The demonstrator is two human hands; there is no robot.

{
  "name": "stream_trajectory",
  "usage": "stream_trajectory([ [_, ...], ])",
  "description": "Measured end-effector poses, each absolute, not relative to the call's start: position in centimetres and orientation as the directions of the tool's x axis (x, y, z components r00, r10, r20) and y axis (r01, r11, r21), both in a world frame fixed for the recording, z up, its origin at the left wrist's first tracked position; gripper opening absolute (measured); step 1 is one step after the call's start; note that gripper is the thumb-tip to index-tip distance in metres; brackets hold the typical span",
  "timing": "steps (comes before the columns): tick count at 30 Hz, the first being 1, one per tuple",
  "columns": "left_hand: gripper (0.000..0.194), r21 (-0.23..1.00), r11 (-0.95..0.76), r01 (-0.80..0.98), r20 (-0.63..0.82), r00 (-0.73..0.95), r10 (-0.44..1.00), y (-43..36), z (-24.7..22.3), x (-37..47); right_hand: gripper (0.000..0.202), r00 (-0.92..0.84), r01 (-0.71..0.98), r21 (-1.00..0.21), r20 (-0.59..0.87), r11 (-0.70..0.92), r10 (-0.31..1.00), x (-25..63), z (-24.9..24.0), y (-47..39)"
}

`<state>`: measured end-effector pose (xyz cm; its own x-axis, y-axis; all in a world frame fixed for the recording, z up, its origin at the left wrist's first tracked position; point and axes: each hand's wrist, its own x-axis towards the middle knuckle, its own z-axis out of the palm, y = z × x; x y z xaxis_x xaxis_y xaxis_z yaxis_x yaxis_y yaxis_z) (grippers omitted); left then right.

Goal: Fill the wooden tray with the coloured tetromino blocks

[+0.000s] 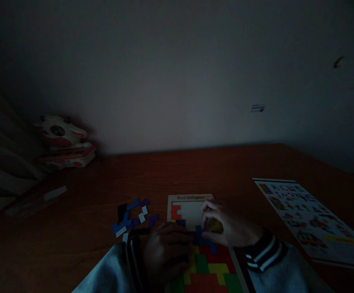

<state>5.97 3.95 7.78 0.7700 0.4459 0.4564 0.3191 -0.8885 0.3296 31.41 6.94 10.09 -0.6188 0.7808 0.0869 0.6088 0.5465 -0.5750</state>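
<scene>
Wooden table spreads under and well beyond both hands; light poor. Printed sheet lies flat to the right of the right fingers, well apart from them. Puzzle tray sits directly beneath the fingers, its lettered far rim just past them; coloured pieces fill the near part, while bare floor shows ahead of the fingertips.

Left hand lies palm down over the tray's left side, fingers side by side; whether they pinch anything cannot be told. Right hand is curled, thumb and forefinger apart at the knuckles, tips near each other; a firm grip cannot be confirmed.

Loose pieces lie scattered left of the left fingers. Blue piece sits between the two hands' fingertips, yellow piece behind the right fingers' gap.

Step in hand, by judgement: seating the blue piece. Next move seems to call for squaring its edges against neighbours, then pressing down.
</scene>
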Motion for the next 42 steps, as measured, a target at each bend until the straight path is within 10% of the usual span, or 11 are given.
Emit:
stream_trajectory([
  [13, 0.022, 0.356, -0.889, 0.288, 0.5, 0.745, 0.442, 3.8, 8.7, 5.9, 0.033, -0.514, 0.59, -0.61, 0.221, 0.529, 0.829, 30.6, 8.9, 7.7],
  [22, 0.023, 0.05, -0.776, 0.628, 0.478, 0.668, 0.571, 7.1, 9.5, -1.9, 0.031, -0.443, 0.59, -0.648, 0.239, 0.482, 0.864, 30.6, 9.0, 7.8],
  [28, 0.065, 0.109, -0.588, 0.802, 0.353, 0.521, 0.777, 7.7, 9.8, -9.3, 0.03, -0.442, 0.599, -0.645, 0.227, 0.474, 0.868, 30.6, 8.7, 7.9],
  [42, 0.039, 0.073, -0.608, 0.791, 0.164, 0.592, 0.789, 8.7, 6.7, -12.2, 0.026, -0.46, 0.585, -0.656, 0.216, 0.477, 0.861, 30.7, 8.3, 8.1],
])
